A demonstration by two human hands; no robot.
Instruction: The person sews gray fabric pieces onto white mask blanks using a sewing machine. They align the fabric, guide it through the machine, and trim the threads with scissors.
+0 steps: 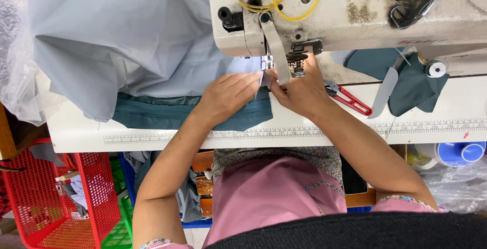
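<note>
White and marked with a printed ruler strip along its near edge, the bench carries a worn cream sewing machine at its far side. Directly below the machine's needle area, the left hand lies flat with fingers stretched out, pressing on a dark teal fabric strip and touching a small pale blue fabric piece at its fingertips. Just beside it, the right hand has its fingers curled down on the same pale piece, right at the presser foot; whether it pinches the cloth I cannot tell. Right of that hand lie red-handled thread snips, then more teal cloth pieces. Left of the left hand, a large heap of pale blue cloth spreads over the bench. Below it, off the bench, stands a red plastic basket.
</note>
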